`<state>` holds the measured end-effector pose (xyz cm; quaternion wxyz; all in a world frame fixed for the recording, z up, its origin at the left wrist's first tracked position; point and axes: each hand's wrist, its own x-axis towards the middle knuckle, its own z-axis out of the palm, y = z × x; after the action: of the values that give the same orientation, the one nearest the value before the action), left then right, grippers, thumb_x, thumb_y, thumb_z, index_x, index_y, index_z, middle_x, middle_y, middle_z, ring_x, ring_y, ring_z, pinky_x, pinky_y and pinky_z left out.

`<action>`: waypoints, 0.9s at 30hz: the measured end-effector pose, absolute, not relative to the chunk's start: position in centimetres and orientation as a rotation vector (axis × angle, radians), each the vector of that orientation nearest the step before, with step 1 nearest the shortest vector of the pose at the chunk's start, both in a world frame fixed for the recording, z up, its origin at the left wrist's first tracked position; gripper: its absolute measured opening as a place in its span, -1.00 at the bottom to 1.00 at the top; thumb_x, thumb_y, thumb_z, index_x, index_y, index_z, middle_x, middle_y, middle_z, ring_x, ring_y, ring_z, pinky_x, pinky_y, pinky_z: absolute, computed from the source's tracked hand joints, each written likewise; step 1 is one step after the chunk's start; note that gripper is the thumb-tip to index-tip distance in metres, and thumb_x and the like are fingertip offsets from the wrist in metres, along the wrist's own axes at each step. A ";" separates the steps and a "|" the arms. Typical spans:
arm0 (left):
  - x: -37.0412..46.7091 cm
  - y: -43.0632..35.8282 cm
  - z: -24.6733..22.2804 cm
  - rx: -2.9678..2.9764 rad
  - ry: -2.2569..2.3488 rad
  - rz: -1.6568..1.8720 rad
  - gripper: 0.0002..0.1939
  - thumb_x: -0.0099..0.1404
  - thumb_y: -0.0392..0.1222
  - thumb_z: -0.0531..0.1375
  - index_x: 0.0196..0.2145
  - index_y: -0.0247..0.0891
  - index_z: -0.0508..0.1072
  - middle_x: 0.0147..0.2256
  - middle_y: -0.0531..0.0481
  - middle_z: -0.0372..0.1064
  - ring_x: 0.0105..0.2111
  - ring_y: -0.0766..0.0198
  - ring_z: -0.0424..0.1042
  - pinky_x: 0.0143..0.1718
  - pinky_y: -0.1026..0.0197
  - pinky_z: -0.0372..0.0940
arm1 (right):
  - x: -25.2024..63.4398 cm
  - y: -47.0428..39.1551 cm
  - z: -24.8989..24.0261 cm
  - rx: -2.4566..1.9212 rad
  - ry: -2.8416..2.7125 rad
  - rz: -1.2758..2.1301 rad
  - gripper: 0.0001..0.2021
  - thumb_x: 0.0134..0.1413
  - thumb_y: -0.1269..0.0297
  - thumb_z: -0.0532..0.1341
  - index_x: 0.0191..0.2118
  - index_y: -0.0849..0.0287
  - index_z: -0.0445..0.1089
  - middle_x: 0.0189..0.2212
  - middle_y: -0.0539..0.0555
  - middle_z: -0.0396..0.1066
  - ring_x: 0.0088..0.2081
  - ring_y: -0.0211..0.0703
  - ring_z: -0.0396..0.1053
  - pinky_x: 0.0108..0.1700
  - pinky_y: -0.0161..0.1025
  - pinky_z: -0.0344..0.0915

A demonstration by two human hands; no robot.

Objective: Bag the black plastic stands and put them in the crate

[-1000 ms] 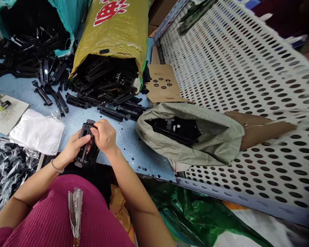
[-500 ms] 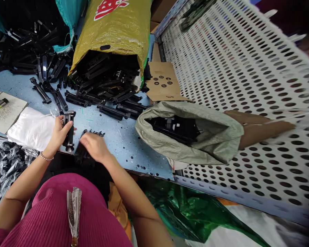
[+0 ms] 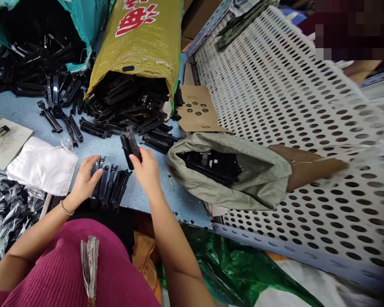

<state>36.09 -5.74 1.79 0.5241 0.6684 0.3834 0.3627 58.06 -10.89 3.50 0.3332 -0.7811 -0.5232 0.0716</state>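
Observation:
My right hand (image 3: 147, 170) grips a long black plastic part (image 3: 130, 147) between thumb and fingers, held above the table; it may be more than one piece. My left hand (image 3: 85, 177) has its fingers and thumb apart and rests against the left end of a row of similar black plastic parts (image 3: 110, 183). Those parts lie side by side at the table's front edge, and my fingers partly cover the leftmost one. Beyond my right hand, more black parts (image 3: 115, 111) spill from the mouth of a yellow woven sack (image 3: 141, 47).
A teal sack (image 3: 83, 21) with black parts stands at the back left. White plastic bags (image 3: 43, 166) lie left of my left hand. On the right, an olive sack (image 3: 259, 183) holding black parts sits against a perforated white panel (image 3: 291, 98). A cardboard piece (image 3: 198, 106) stands behind it.
My left hand has let go of the black part it held, and the row now shows beside it. My right hand has moved from the row up and right, with a black part in it.

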 end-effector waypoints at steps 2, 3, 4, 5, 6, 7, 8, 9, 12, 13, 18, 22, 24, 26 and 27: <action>37.1 -5.9 3.3 1.402 0.767 0.830 -0.30 0.37 0.07 0.25 0.36 -0.12 0.15 0.26 -0.22 0.24 0.28 0.01 0.26 0.32 -0.08 0.18 | 54.8 -12.5 5.2 -1.899 -1.439 0.253 -0.75 0.40 0.15 0.10 0.06 0.07 0.39 -0.13 0.17 0.44 -0.11 0.06 0.41 -0.10 -0.04 0.37; 37.5 -6.0 3.9 1.324 0.747 0.811 -0.25 0.37 0.09 0.25 0.39 -0.13 0.08 0.24 -0.22 0.26 0.26 0.01 0.28 0.29 -0.06 0.22 | 53.5 -13.1 6.1 -1.800 -1.512 0.322 -0.76 0.41 0.15 0.10 0.06 0.06 0.40 -0.13 0.16 0.46 -0.11 0.05 0.42 -0.08 -0.05 0.38; 37.8 -6.0 4.5 1.282 0.766 0.796 -0.23 0.38 0.09 0.23 0.40 -0.14 0.03 0.21 -0.21 0.29 0.24 0.01 0.30 0.27 -0.05 0.24 | 52.5 -13.6 6.9 -1.709 -1.568 0.380 -0.77 0.42 0.16 0.10 0.04 0.05 0.41 -0.16 0.15 0.48 -0.12 0.03 0.42 -0.07 -0.06 0.38; 38.0 -6.1 5.0 1.280 0.811 0.788 -0.24 0.40 0.08 0.22 0.41 -0.15 0.02 0.18 -0.20 0.32 0.24 0.01 0.31 0.27 -0.04 0.24 | 52.0 -13.9 7.5 -1.644 -1.599 0.408 -0.78 0.44 0.16 0.08 0.01 0.04 0.43 -0.20 0.13 0.49 -0.14 0.01 0.42 -0.07 -0.07 0.38; 37.9 -6.2 5.4 1.310 0.860 0.784 -0.25 0.41 0.06 0.21 0.41 -0.16 0.02 0.16 -0.19 0.33 0.24 0.00 0.30 0.28 -0.03 0.22 | 51.8 -13.9 8.0 -1.617 -1.601 0.397 -0.77 0.45 0.16 0.07 -0.02 0.05 0.44 -0.23 0.12 0.49 -0.16 0.00 0.42 -0.07 -0.08 0.37; 37.8 -6.3 5.8 1.355 0.893 0.780 -0.24 0.40 0.02 0.22 0.41 -0.16 0.01 0.16 -0.19 0.34 0.24 -0.01 0.29 0.28 -0.03 0.21 | 51.9 -13.8 8.2 -1.627 -1.583 0.346 -0.76 0.46 0.16 0.05 -0.03 0.05 0.44 -0.26 0.12 0.49 -0.17 0.00 0.41 -0.08 -0.07 0.36; 37.5 -6.6 6.1 1.402 0.902 0.770 -0.20 0.39 -0.01 0.25 0.43 -0.16 -0.03 0.15 -0.19 0.34 0.23 -0.01 0.31 0.28 -0.03 0.21 | 52.3 -13.6 8.3 -1.660 -1.563 0.274 -0.74 0.47 0.15 0.03 -0.04 0.07 0.44 -0.26 0.13 0.49 -0.17 0.02 0.39 -0.08 -0.06 0.35; 37.2 -6.9 6.4 1.440 0.896 0.755 -0.15 0.37 -0.04 0.26 0.45 -0.16 -0.08 0.13 -0.19 0.35 0.18 -0.01 0.36 0.26 -0.04 0.23 | 52.8 -13.1 8.1 -1.695 -1.560 0.206 -0.73 0.47 0.13 0.02 -0.04 0.08 0.43 -0.25 0.15 0.48 -0.17 0.03 0.38 -0.07 -0.04 0.34; 36.4 -7.9 6.8 1.521 0.892 0.675 -0.13 0.35 -0.08 0.27 0.44 -0.19 -0.11 0.07 -0.21 0.39 -0.02 0.02 0.48 0.14 -0.07 0.32 | 54.3 -11.3 6.8 -1.717 -1.637 0.142 -0.67 0.47 0.06 -0.03 -0.16 0.08 0.41 -0.28 0.18 0.45 -0.19 0.05 0.36 -0.10 -0.03 0.32; 36.2 -8.1 6.8 1.540 0.906 0.657 -0.16 0.35 -0.08 0.27 0.42 -0.20 -0.05 0.08 -0.22 0.38 -0.04 0.02 0.49 0.11 -0.07 0.34 | 54.6 -10.8 6.4 -1.697 -1.653 0.163 -0.63 0.47 0.05 -0.07 -0.22 0.07 0.39 -0.31 0.17 0.44 -0.22 0.04 0.35 -0.13 -0.04 0.32; 35.8 -6.9 6.4 1.341 0.902 0.673 -0.28 0.32 -0.02 0.30 0.33 -0.14 0.13 -0.09 -0.10 0.43 -0.28 0.15 0.51 -0.18 0.08 0.44 | 53.9 -10.7 5.7 -1.679 -1.553 0.458 -0.52 0.49 -0.04 -0.15 -0.33 0.06 0.32 -0.42 0.08 0.39 -0.33 -0.06 0.37 -0.22 -0.14 0.28; 35.7 -5.2 6.4 1.046 0.928 0.753 -0.33 0.33 0.04 0.25 0.28 -0.11 0.10 -0.23 0.00 0.43 -0.48 0.27 0.46 -0.44 0.19 0.39 | 50.4 -13.2 5.4 -1.609 -1.890 0.445 -0.54 0.46 -0.07 -0.03 -0.35 0.10 0.36 -0.41 0.11 0.43 -0.32 -0.06 0.37 -0.23 -0.14 0.25; 35.3 -4.6 6.2 1.048 0.924 0.742 -0.37 0.35 0.05 0.22 0.26 -0.12 0.10 -0.22 0.00 0.46 -0.46 0.26 0.49 -0.40 0.18 0.41 | 48.8 -14.0 4.7 -1.618 -2.007 0.338 -0.62 0.46 0.05 0.04 -0.35 0.13 0.38 -0.41 0.13 0.46 -0.34 -0.07 0.37 -0.24 -0.15 0.23; 34.6 -4.0 5.8 1.130 0.944 0.692 -0.40 0.39 0.06 0.16 0.28 -0.13 0.10 -0.20 -0.03 0.50 -0.42 0.22 0.53 -0.34 0.14 0.44 | 48.5 -13.8 3.9 -1.671 -2.039 0.294 -0.63 0.48 0.15 0.02 -0.35 0.15 0.39 -0.43 0.11 0.46 -0.39 -0.12 0.37 -0.29 -0.18 0.20; 34.1 -3.6 5.5 1.210 0.989 0.658 -0.41 0.41 0.06 0.13 0.29 -0.14 0.10 -0.18 -0.06 0.51 -0.38 0.18 0.55 -0.30 0.11 0.45 | 49.2 -13.2 3.6 -1.703 -2.045 0.303 -0.63 0.49 0.15 0.02 -0.35 0.14 0.39 -0.44 0.09 0.46 -0.41 -0.15 0.36 -0.33 -0.20 0.17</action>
<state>34.13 -3.65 5.51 0.6615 0.5352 0.4375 0.2909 49.16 -13.24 3.59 0.2296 -0.6187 -0.7432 0.1102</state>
